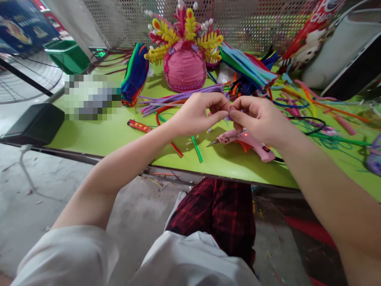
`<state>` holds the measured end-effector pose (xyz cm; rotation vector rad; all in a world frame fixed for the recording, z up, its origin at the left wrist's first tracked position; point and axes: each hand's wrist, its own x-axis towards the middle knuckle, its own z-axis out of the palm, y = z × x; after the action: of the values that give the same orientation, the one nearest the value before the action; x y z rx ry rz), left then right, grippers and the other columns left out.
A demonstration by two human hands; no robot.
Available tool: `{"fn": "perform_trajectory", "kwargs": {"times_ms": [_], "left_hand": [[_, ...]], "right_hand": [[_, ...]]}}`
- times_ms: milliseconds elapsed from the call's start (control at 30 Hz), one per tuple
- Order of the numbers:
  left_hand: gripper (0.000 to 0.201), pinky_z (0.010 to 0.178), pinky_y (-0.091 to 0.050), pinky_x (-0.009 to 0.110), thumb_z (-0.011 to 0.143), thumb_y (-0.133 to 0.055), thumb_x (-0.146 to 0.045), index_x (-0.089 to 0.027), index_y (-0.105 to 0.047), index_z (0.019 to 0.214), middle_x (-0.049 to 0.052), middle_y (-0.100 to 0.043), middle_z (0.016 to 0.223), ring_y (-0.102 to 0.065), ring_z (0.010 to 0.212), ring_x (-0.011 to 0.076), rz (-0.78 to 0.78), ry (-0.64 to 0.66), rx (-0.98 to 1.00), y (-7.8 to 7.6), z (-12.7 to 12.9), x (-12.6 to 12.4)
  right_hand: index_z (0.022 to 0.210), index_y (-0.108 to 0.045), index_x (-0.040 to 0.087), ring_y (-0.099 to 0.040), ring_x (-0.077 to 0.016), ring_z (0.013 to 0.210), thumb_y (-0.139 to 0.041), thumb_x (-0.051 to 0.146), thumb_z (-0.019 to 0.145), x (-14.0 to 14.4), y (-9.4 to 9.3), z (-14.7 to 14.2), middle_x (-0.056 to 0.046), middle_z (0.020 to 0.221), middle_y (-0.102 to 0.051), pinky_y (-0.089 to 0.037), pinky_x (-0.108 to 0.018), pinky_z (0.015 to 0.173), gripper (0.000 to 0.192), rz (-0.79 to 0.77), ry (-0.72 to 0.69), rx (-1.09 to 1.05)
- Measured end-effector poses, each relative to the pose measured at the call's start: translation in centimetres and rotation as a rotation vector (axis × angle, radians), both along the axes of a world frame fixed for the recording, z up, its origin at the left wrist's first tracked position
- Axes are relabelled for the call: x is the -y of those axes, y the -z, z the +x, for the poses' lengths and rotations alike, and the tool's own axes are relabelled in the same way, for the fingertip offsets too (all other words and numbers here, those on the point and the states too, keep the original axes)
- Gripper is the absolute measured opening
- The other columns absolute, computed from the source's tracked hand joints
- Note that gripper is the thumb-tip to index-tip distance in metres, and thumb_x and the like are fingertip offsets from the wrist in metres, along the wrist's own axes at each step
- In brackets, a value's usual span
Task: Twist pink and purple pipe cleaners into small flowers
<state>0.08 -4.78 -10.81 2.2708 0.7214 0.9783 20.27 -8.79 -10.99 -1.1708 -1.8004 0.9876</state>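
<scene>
Above the green table my left hand (205, 113) and my right hand (257, 119) meet fingertip to fingertip. Both pinch a small piece of purple pipe cleaner (229, 117), mostly hidden by the fingers. Under my right hand lies a pink hot glue gun (247, 140), its red light on and its nozzle pointing left. Behind my left hand is a loose bunch of purple pipe cleaners (162, 99). A red pipe cleaner (177, 149) and a green one (197, 149) lie below my left wrist.
A pink headpiece (184, 67) with yellow fronds and pearls stands at the back, between pipe cleaner bundles (135, 75) (250, 65). Left are a red utility knife or stick (139, 126) and a dark box (34, 123). Loose stems and a black cable (321, 123) lie right.
</scene>
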Motion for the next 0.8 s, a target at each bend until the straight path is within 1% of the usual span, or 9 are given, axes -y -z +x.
{"fn": "perform_trajectory", "kwargs": {"times_ms": [67, 167, 233, 367, 433, 500, 633, 700, 800], "left_hand": [[0.008, 0.072, -0.053, 0.024, 0.088, -0.065, -0.017, -0.016, -0.073, 0.09, 0.003, -0.072, 0.082, -0.062, 0.074, 0.0105, 0.017, -0.007, 0.002, -0.06, 0.0, 0.11], [0.01, 0.067, -0.052, 0.023, 0.091, -0.068, -0.025, -0.016, -0.072, 0.09, 0.002, -0.07, 0.08, -0.061, 0.071, 0.0098, -0.103, 0.032, 0.049, -0.04, 0.02, 0.01], [0.014, 0.063, -0.05, 0.022, 0.092, -0.07, -0.029, -0.015, -0.071, 0.089, 0.002, -0.068, 0.077, -0.06, 0.069, 0.0092, -0.172, 0.045, 0.06, -0.05, 0.06, -0.09], [0.011, 0.062, -0.05, 0.02, 0.091, -0.073, -0.025, -0.016, -0.071, 0.085, 0.001, -0.066, 0.077, -0.058, 0.068, 0.0077, -0.161, 0.004, 0.098, -0.2, 0.25, -0.1], [0.013, 0.057, -0.048, 0.018, 0.093, -0.072, -0.026, -0.016, -0.069, 0.085, 0.0, -0.063, 0.073, -0.056, 0.063, 0.0058, -0.221, -0.016, 0.154, -0.17, 0.36, -0.07], [0.016, 0.051, -0.046, 0.016, 0.094, -0.072, -0.029, -0.016, -0.068, 0.086, -0.002, -0.06, 0.07, -0.055, 0.057, 0.0044, -0.301, -0.04, 0.211, -0.02, 0.43, -0.09], [0.015, 0.044, -0.043, 0.013, 0.093, -0.074, -0.03, -0.016, -0.069, 0.089, -0.002, -0.06, 0.071, -0.056, 0.056, 0.0041, -0.359, -0.053, 0.262, 0.27, 0.45, -0.24], [0.014, 0.046, -0.045, 0.013, 0.095, -0.071, -0.03, -0.017, -0.07, 0.091, -0.001, -0.064, 0.076, -0.059, 0.06, 0.005, -0.366, -0.053, 0.266, 0.22, 0.44, -0.31], [0.018, 0.051, -0.045, 0.013, 0.102, -0.055, -0.027, -0.017, -0.069, 0.096, 0.001, -0.069, 0.086, -0.067, 0.073, 0.0078, -0.386, -0.106, 0.277, -0.09, 0.4, -0.31]], "right_hand": [[0.084, -0.059, 0.025, -0.051, -0.0155, 0.052, -0.067, 0.038, 0.096, -0.11, -0.06, 0.13, 0.001, 0.061, -0.055, -0.047, -0.033, 0.052, 0.02, 0.03, 0.02, 0.022], [0.085, -0.062, 0.024, -0.05, -0.0142, 0.053, -0.068, 0.036, 0.095, -0.17, -0.2, 0.37, 0.001, 0.064, -0.058, -0.038, -0.03, 0.05, 0.017, 0.15, 0.052, 0.108], [0.085, -0.064, 0.023, -0.05, -0.0135, 0.056, -0.07, 0.038, 0.094, -0.13, -0.32, 0.43, 0.001, 0.067, -0.06, -0.036, -0.03, 0.051, 0.019, 0.21, 0.065, 0.165], [0.082, -0.062, 0.022, -0.05, -0.0122, 0.056, -0.065, 0.044, 0.099, -0.3, -0.53, 0.28, 0.001, 0.065, -0.059, -0.037, -0.028, 0.052, 0.027, 0.161, 0.077, 0.087], [0.08, -0.061, 0.022, -0.052, -0.0115, 0.056, -0.061, 0.046, 0.102, -0.6, -0.57, 0.28, 0.001, 0.065, -0.06, -0.04, -0.028, 0.052, 0.032, 0.145, 0.072, -0.016], [0.079, -0.062, 0.022, -0.057, -0.0114, 0.059, -0.06, 0.049, 0.102, -0.87, -0.56, 0.38, 0.0, 0.069, -0.062, -0.043, -0.027, 0.055, 0.036, 0.175, 0.076, -0.076], [0.087, -0.067, 0.024, -0.059, -0.0141, 0.062, -0.065, 0.049, 0.099, -0.76, -0.44, 0.54, 0.0, 0.072, -0.064, -0.043, -0.029, 0.055, 0.028, 0.225, 0.074, 0.014], [0.09, -0.068, 0.025, -0.056, -0.0144, 0.061, -0.065, 0.048, 0.099, -0.5, -0.38, 0.52, 0.001, 0.07, -0.063, -0.04, -0.029, 0.053, 0.025, 0.241, 0.082, 0.056], [0.089, -0.067, 0.024, -0.05, -0.0135, 0.057, -0.064, 0.045, 0.1, -0.18, -0.35, 0.44, 0.0, 0.066, -0.058, -0.033, -0.031, 0.051, 0.023, 0.277, 0.125, 0.068]]}}
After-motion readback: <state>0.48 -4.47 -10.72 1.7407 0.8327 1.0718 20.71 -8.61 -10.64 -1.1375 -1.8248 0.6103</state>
